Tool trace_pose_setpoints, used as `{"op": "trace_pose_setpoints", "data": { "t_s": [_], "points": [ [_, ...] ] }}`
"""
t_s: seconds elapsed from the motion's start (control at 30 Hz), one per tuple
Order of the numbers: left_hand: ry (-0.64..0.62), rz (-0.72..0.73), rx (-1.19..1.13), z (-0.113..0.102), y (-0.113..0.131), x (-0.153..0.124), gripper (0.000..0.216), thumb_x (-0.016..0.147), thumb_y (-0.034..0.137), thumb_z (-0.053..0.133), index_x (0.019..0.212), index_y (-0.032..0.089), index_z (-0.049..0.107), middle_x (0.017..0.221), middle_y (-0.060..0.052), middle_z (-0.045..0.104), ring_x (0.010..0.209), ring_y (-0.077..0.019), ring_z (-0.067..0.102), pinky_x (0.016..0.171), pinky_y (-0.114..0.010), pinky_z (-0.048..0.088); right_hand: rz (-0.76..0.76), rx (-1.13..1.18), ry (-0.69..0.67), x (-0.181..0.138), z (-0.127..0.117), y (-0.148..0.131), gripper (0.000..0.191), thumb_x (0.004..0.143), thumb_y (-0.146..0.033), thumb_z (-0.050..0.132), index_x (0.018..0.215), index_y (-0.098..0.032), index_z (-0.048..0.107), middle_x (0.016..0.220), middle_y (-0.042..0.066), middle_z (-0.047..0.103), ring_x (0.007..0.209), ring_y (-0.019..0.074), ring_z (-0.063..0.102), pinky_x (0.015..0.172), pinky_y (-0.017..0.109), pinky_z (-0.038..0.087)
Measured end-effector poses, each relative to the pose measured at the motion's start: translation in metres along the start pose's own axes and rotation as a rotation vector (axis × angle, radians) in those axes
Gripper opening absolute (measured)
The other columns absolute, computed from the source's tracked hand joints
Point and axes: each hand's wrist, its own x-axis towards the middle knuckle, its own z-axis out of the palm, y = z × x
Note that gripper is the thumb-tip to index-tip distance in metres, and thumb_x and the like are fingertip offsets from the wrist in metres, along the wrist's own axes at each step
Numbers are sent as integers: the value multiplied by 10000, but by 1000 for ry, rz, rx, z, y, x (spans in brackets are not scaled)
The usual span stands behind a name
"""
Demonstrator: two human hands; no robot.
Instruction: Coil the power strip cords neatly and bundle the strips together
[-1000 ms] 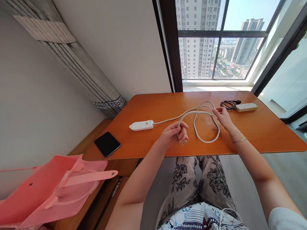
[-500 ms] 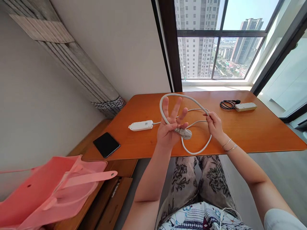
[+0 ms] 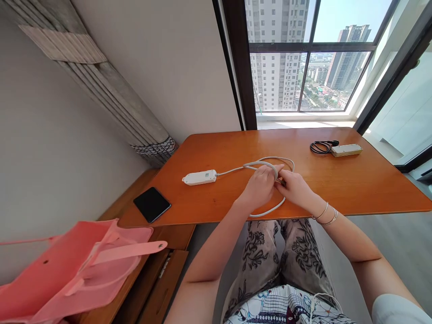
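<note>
I see my left hand point(image 3: 259, 188) and right hand point(image 3: 294, 189) have come together just right of the white power strip point(image 3: 200, 177) on the worktop point(image 3: 354, 189), fingers now clenched around its gathered cord point(image 3: 266, 163), the loops smaller than before.

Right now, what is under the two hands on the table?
The white cord loops out from beneath the left hand and right hand, lying on the table. Its plug is covered by the hands.
</note>
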Motion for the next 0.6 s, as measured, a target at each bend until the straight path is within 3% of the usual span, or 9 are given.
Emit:
{"op": "trace_pose_setpoints", "data": {
  "t_s": [0.13, 0.2, 0.27, 0.37, 0.47, 0.53, 0.6],
  "points": [
    [-104, -149, 191, -9, 6, 7, 550, 921, 156, 427, 1469, 112, 457, 1154, -190, 716, 1061, -329, 682, 982, -505, 488, 64, 202, 79, -6, 1, 5, 364, 864, -191, 616, 1200, -237, 484, 966, 34, 706, 566, 133, 592, 584, 283, 505],
    [-182, -202, 202, -17, 8, 9, 521, 931, 170, 413, 1443, 83, 460, 1099, -196, 721, 983, -328, 690, 916, -483, 503, 9, 62, 100, -9, -1, 7, 434, 872, -152, 587, 1287, -237, 494, 1063, 74, 698, 653, 162, 645, 624, 308, 542],
    [-277, -260, 157, -25, 10, 8, 455, 940, 200, 407, 1364, 69, 505, 1036, -191, 720, 927, -324, 685, 850, -453, 511, -106, -137, 132, -11, -4, 9, 503, 882, -103, 544, 1362, -249, 518, 1243, 131, 662, 892, 230, 703, 757, 369, 587],
    [-462, -260, -72, -37, 8, 5, 304, 949, 284, 432, 1127, 110, 606, 979, -151, 706, 883, -281, 664, 799, -387, 510, -365, -282, 129, -9, -14, 8, 546, 904, -115, 555, 1423, -283, 533, 1544, 138, 489, 1367, 314, 532, 1079, 515, 497],
    [-680, -73, -477, -45, 3, 3, 246, 913, 365, 541, 1012, 155, 622, 1000, -87, 695, 902, -222, 631, 821, -315, 502, -542, -198, -2, -5, -28, 6, 555, 889, -211, 639, 1435, -259, 553, 1626, 116, 409, 1563, 328, 262, 1227, 596, 301],
    [-798, 33, -706, -48, -1, 2, 281, 891, 429, 608, 981, 164, 634, 945, -53, 679, 856, -191, 605, 786, -278, 490, -558, -79, -139, -3, -36, 3, 523, 867, -278, 689, 1382, -243, 611, 1530, 112, 539, 1556, 326, 289, 1242, 594, 263],
    [-852, 59, -854, -48, -5, 1, 348, 873, 503, 652, 938, 161, 652, 838, -33, 644, 773, -170, 574, 709, -259, 466, -494, 43, -264, -2, -41, 3, 442, 868, -334, 716, 1298, -241, 668, 1342, 96, 688, 1425, 309, 503, 1210, 546, 336]
  ]
}}
